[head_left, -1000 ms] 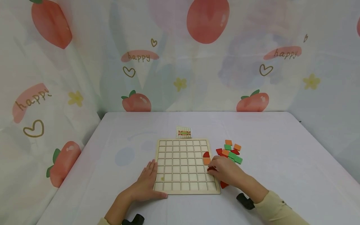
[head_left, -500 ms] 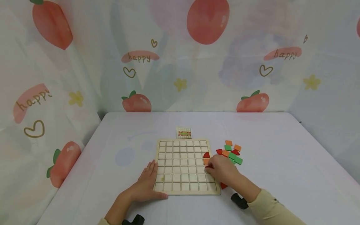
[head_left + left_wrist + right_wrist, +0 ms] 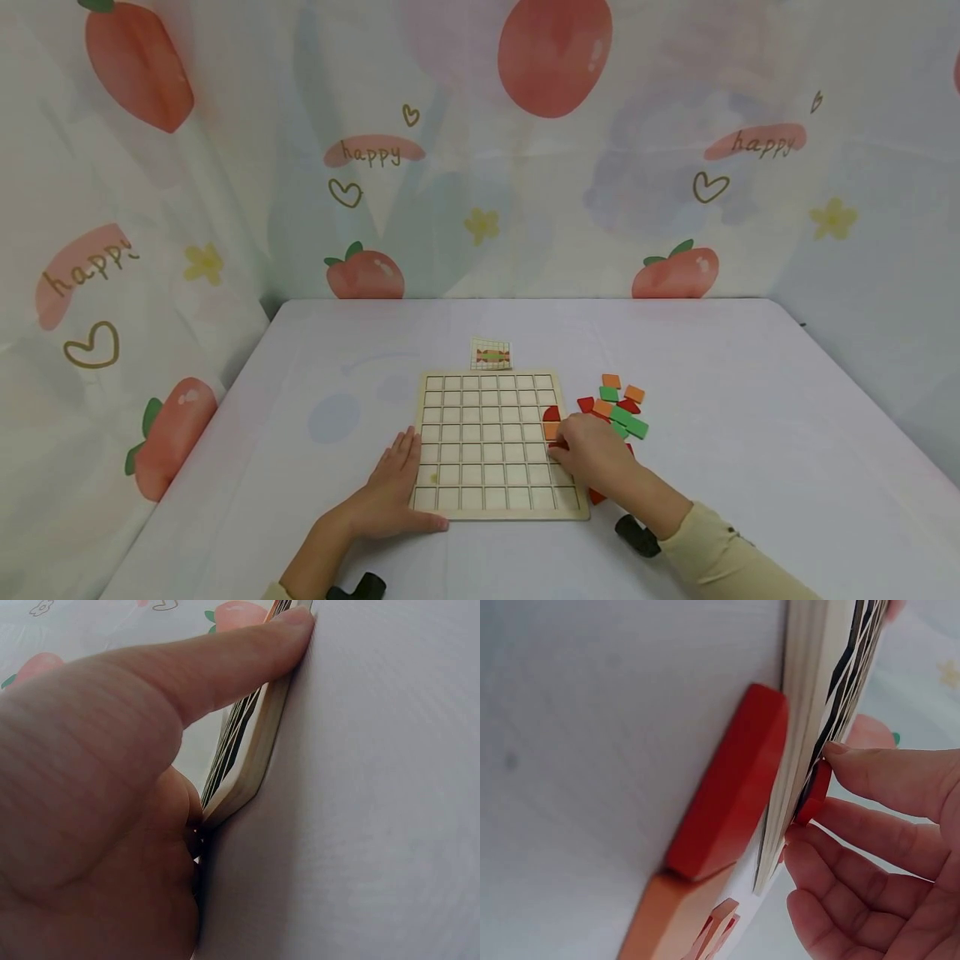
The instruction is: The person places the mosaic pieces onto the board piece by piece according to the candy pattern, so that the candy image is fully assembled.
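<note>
A pale wooden grid board (image 3: 491,454) lies on the table. Along its left edge rest the straight fingers of my left hand (image 3: 386,492), its thumb extended on the near edge, as the left wrist view also shows. At the board's right side, my right hand (image 3: 600,454) pinches a small red piece (image 3: 815,791) between thumb and index finger, at a cell in the rightmost column. Just beyond that cell sit an orange square (image 3: 551,431) and a red rounded piece (image 3: 552,413). The right hand partly covers this column.
Several green pieces (image 3: 628,422), orange squares (image 3: 611,381) and red pieces (image 3: 628,407) lie loose right of the board. Another red piece (image 3: 731,787) lies by the board's edge. A printed pattern card (image 3: 492,354) stands behind the board. Patterned cloth (image 3: 480,150) surrounds the table.
My right hand has shifted slightly left, bringing the red piece into the rightmost column; over the last half second it barely moves. My left hand has stayed in place.
</note>
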Motion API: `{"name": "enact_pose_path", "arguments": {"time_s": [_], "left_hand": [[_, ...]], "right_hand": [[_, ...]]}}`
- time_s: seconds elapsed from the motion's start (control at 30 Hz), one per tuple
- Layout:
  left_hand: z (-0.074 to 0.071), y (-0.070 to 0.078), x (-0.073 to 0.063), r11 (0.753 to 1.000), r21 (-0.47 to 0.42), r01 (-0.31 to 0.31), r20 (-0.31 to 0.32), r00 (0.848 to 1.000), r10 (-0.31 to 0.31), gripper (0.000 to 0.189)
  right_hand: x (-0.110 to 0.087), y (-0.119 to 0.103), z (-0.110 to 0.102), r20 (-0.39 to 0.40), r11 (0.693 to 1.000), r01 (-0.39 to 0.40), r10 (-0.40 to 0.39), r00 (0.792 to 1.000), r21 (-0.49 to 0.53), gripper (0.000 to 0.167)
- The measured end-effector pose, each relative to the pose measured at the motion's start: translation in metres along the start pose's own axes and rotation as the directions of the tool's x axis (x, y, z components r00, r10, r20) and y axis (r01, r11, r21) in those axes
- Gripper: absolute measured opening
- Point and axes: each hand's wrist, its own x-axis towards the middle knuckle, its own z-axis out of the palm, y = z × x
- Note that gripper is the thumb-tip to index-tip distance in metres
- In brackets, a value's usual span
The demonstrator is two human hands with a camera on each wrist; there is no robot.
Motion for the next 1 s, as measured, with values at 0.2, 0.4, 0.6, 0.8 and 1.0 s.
{"name": "enact_pose_path", "arguments": {"time_s": [0.2, 0.4, 0.6, 0.8, 1.0], "left_hand": [[-0.0016, 0.0025, -0.0011, 1.0, -0.004, -0.001, -0.001, 1.0, 0.001, 0.121], [-0.0019, 0.004, -0.0015, 1.0, -0.004, 0.002, -0.003, 1.0, -0.002, 0.12], [-0.0011, 0.0035, -0.0012, 1.0, -0.001, 0.0, -0.003, 1.0, 0.0, 0.12], [-0.0012, 0.0028, -0.0012, 1.0, 0.002, -0.005, -0.001, 1.0, 0.005, 0.12], [-0.0008, 0.0021, 0.0, 1.0, 0.007, 0.004, -0.002, 1.0, -0.004, 0.121]], "right_hand": [[0.0003, -0.0004, -0.0004, 0.003, 1.0, -0.005, 0.005, 1.0, 0.004, 0.018], [-0.001, 0.0, -0.0006, 0.0, 1.0, 0.011, -0.011, 1.0, -0.001, 0.019], [-0.0004, 0.0016, 0.0014, -0.007, 1.0, 0.018, -0.018, 1.0, -0.004, 0.019], [-0.0019, 0.003, 0.0, 0.008, 1.0, 0.0, 0.0, 1.0, 0.002, 0.016], [-0.0041, 0.0037, -0.0073, 0.041, 0.999, 0.042, -0.043, 0.998, 0.02, 0.012]]}}
